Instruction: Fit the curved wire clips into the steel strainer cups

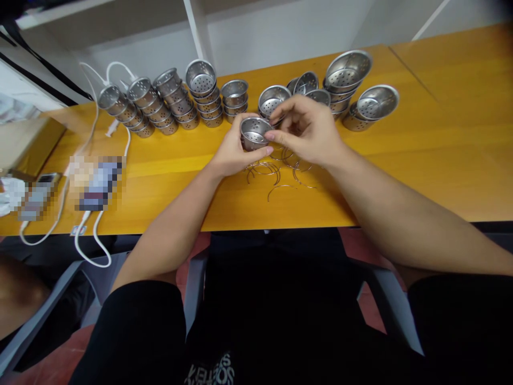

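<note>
Cup (254, 133) is in our left hand (233, 151), over the tabletop (436, 160), mouth tilted up toward us. Metal, small holes visible inside. Left fingers are wrapped around it, thumb across the near side, firm grip. Right hand (310, 131) is at the cup's right rim, fingers bent, thumb tip at the edge. Can't tell whether we pinch anything between those fingers; too small to read.

Loose curved wires (278, 172) lie on the tabletop just below the cup and our right hand, some overlapping.

Behind the cup and to its left, we have five leaning stacks of similar cups (203, 93) in a row. Behind our right hand, more: a small group, a tall stack with a wide cup (348, 69) on top, and a shorter pair (372, 104) at the far right.

Left end of the tabletop: two phones (100, 184) on white cables (95, 235), partly pixelated, plus a cardboard box (34, 141).
</note>
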Demonstrator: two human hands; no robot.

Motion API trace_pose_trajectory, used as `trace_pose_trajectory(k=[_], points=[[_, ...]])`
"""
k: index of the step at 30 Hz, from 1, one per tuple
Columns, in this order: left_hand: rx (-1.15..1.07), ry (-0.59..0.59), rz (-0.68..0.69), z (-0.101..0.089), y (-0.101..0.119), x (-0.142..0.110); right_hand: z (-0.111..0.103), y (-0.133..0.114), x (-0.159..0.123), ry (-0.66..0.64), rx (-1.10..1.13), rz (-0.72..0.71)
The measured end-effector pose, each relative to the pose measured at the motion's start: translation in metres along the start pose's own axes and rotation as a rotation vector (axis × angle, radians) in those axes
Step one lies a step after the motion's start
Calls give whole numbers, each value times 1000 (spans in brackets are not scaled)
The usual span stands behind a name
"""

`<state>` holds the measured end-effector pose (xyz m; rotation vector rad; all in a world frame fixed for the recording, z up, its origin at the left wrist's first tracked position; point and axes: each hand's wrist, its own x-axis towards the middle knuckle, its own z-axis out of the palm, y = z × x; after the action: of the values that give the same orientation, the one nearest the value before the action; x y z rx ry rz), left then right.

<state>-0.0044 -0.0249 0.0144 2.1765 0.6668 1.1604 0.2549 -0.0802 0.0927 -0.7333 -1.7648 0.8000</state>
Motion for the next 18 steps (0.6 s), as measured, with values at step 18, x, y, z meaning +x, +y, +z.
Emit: trace_pose_trajectory(k=[18], points=[[-14,78,-32,1,7,3,-5,-3,-3,-178,-170,-121]])
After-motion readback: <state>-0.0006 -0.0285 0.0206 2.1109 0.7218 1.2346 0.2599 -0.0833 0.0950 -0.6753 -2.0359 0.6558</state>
